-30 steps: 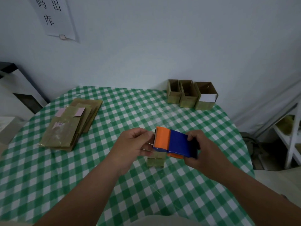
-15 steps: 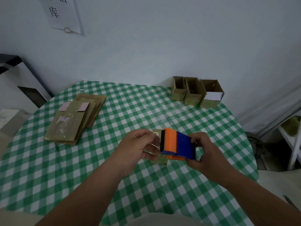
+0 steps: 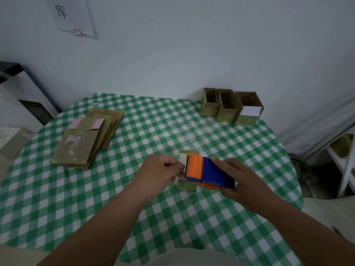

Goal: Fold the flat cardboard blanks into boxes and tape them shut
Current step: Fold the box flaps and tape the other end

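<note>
Your right hand (image 3: 247, 181) wraps the tape dispenser (image 3: 208, 172), while your left hand (image 3: 163, 172) pinches the tape end at its blade. The small box (image 3: 189, 186) sits on the desk (image 3: 57, 198) beneath: light, thin-walled, easily crushed. Steady its sides; the tape is probably limp and clingy.

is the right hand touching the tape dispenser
Touching. The head view shows the right hand wrapped around the blue end of the tape dispenser, fingers over the top and palm underneath, with no gap between them.

Small box (image 3: 187, 186) mid-table, flat blanks (image 3: 86, 139) stacked left
</note>
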